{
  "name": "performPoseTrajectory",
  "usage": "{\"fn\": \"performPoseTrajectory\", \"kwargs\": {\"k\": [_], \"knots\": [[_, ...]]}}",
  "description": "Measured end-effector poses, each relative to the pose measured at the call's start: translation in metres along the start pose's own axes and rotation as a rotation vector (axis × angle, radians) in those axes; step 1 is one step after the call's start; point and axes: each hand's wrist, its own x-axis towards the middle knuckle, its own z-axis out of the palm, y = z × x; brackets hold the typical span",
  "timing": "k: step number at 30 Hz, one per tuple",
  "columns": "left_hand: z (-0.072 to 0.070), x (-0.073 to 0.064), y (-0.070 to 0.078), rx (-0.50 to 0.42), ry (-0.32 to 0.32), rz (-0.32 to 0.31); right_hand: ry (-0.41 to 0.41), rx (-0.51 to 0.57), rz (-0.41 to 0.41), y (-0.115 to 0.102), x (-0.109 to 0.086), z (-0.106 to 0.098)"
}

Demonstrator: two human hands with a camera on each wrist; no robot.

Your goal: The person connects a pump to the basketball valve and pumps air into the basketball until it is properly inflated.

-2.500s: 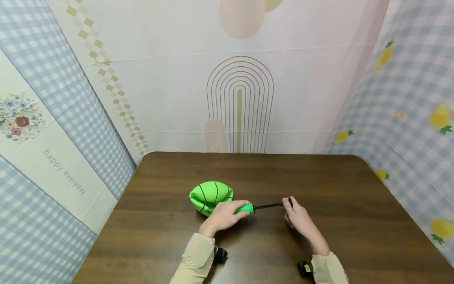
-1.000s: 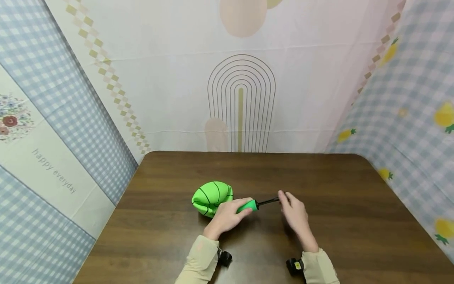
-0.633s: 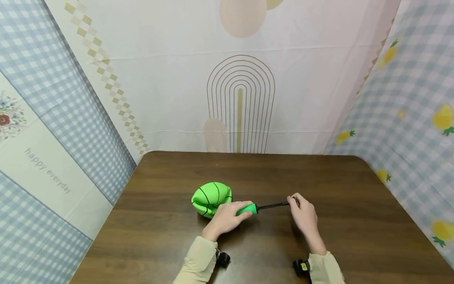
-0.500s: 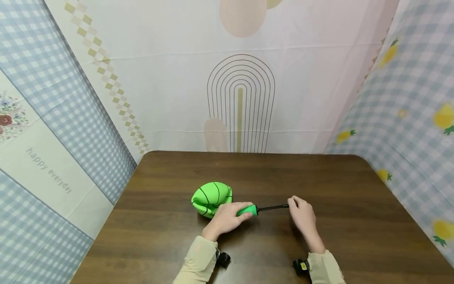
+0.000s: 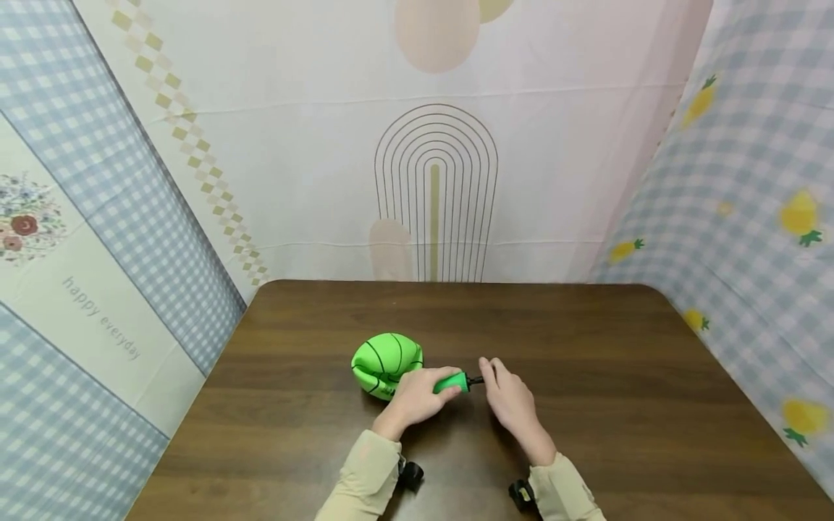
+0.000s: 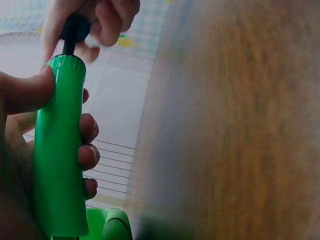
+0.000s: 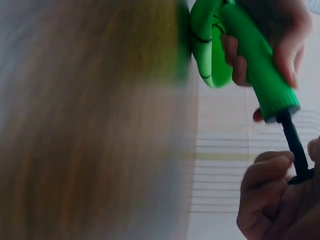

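Observation:
A green hand pump [image 5: 454, 381] lies across my left hand [image 5: 417, 395], which grips its ribbed-end barrel with fingers and thumb wrapped round it. From the barrel's right end comes a short length of black rod [image 7: 294, 142], topped by a black T-shaped handle [image 6: 76, 29]. My right hand [image 5: 511, 403] holds that handle in curled fingers, close to the barrel. Just beyond my left hand sits a partly collapsed bright green ball [image 5: 389, 356] with black lines and a deep fold. The pump's ball end is hidden by my left hand in the head view.
Both hands work over a brown wooden table [image 5: 586, 333]. A white patterned cloth [image 5: 313, 174] hangs behind its far edge, with blue checked cloths on the left [image 5: 111, 159] and right [image 5: 736, 253]. A small black camera [image 5: 410, 476] is strapped at my left wrist.
My right hand drew the handle outward, then moved left toward the barrel, so much less black rod shows now. My left hand and the ball have barely shifted.

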Motion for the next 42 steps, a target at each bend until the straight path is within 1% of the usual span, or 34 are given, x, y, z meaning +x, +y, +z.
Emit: {"fn": "performPoseTrajectory", "kwargs": {"k": [4, 7, 9, 11, 14, 16, 18, 21, 24, 26, 28, 32, 35, 36, 39, 42], "knots": [[0.002, -0.002, -0.001, -0.048, 0.002, -0.026, -0.043, 0.009, -0.029, -0.01, -0.002, 0.009], [0.003, -0.003, -0.001, -0.066, 0.0, -0.033, -0.039, 0.022, -0.047, -0.013, -0.002, 0.013], [0.002, -0.003, -0.001, -0.071, 0.001, -0.03, -0.024, 0.039, -0.06, -0.012, -0.001, 0.014], [0.002, -0.003, -0.001, -0.073, 0.001, -0.024, -0.024, 0.083, -0.069, -0.009, 0.0, 0.015], [0.003, -0.003, -0.001, -0.068, -0.006, 0.007, -0.029, 0.135, -0.059, -0.004, -0.001, 0.014], [0.003, -0.003, -0.001, -0.066, -0.015, 0.029, -0.026, 0.126, -0.045, 0.0, -0.001, 0.012], [0.004, -0.005, -0.002, -0.063, -0.019, 0.044, -0.011, 0.082, -0.041, 0.003, -0.002, 0.009], [0.005, -0.007, -0.002, -0.067, -0.018, 0.047, -0.002, 0.015, -0.057, 0.005, -0.002, 0.006], [0.005, -0.009, -0.003, -0.063, -0.017, 0.048, 0.009, 0.013, -0.069, 0.007, -0.002, 0.002], [0.004, -0.01, -0.004, -0.056, -0.019, 0.051, 0.032, 0.024, -0.063, 0.01, -0.002, -0.003], [0.001, -0.011, -0.005, -0.045, -0.02, 0.053, 0.074, 0.036, -0.05, 0.015, -0.001, -0.01], [-0.006, -0.01, -0.005, -0.008, 0.001, 0.064, 0.219, 0.047, 0.0, 0.031, 0.001, -0.026], [-0.009, -0.009, -0.006, 0.024, 0.019, 0.084, 0.297, 0.061, 0.025, 0.039, 0.002, -0.036], [-0.01, -0.009, -0.007, 0.033, 0.025, 0.09, 0.308, 0.063, 0.03, 0.04, 0.002, -0.038], [-0.012, -0.009, -0.008, 0.039, 0.035, 0.096, 0.297, 0.086, 0.032, 0.041, 0.003, -0.039], [-0.012, -0.01, -0.009, 0.032, 0.046, 0.085, 0.284, 0.151, 0.064, 0.037, 0.003, -0.032]]}}
